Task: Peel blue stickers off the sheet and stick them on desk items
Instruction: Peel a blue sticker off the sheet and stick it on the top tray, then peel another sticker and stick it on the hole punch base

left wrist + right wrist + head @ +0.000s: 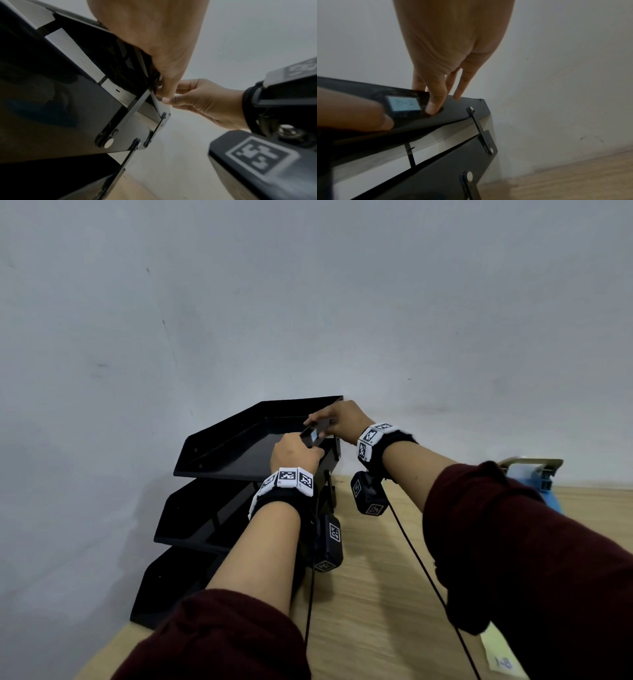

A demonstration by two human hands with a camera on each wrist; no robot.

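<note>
At the right-hand rim of the top tray (239, 436) in a black three-tier stack of trays (191, 525), both hands meet over a small blue sticker (405, 104). That sticker, a pale blue rectangle with handwritten marks that look like "B-1", lies flat on the outer face of the top tray's side wall, with its long axis running along the length of the wall and its writing reading along the same line. The right hand (344, 417) comes in from the far side: in the right wrist view its fingers (435, 104) are held fairly straight, with one fingertip pressed on the black wall just beside the sticker's edge and another touching the rim further along. The left hand (294, 453) comes in from the near side, and its thumb or a finger lies just beside the sticker's opposite edge; whether it pinches the sticker or only presses beside it cannot be told from these blurred views. The sticker thus sits between the two hands, nearly touched by both. The stack stands on a wooden tabletop (370, 594) against a pale wall (308, 302). Both wrists carry black bands with black-and-white coded markers, and dark red sleeves cover the forearms. Near the right sleeve, a pale sheet (500, 655) with blue writing rests on the tabletop.
</note>
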